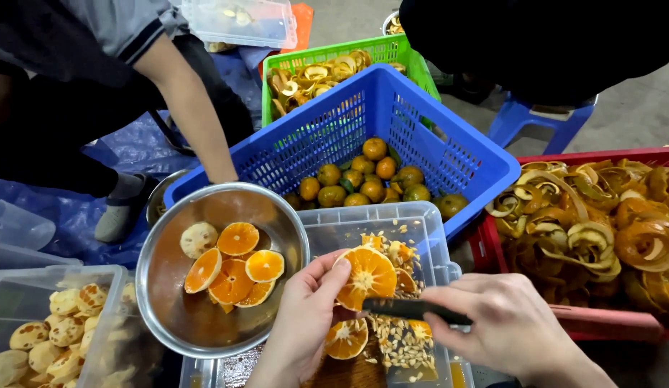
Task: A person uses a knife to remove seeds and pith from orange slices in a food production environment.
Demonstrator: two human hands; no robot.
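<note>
Left hand: the left hand (303, 316) pinches an orange slice (365, 276) between thumb and fingers, above the clear tray.
Orange slice: a round cross-cut disc, its cut face turned up toward the camera and tilted slightly left; being round, it has no clear long axis.
Right hand: the right hand (508, 325) is closed around a dark knife (413, 310).
Knife: its long axis runs nearly level, left to right, the tip pointing left and touching the lower edge of the slice.
Clear tray: a clear plastic tray (421, 219) beneath both hands holds pale seeds, juice and a few more orange pieces (347, 338).
Steel bowl: the steel bowl (169, 276), just left of the tray, holds several cut slices face up and one peeled end cap.
Blue basket: the blue basket (449, 154) behind the tray holds whole green-orange fruit.
Green basket: the green basket (413, 61) farther back holds curled peel.
Red crate: the red crate (600, 320) at right is heaped with peel spirals.
Clear tub: a clear tub (33, 276) at lower left holds peeled pale fruit.
Other person: an arm (194, 122) reaches down behind the steel bowl.
</note>
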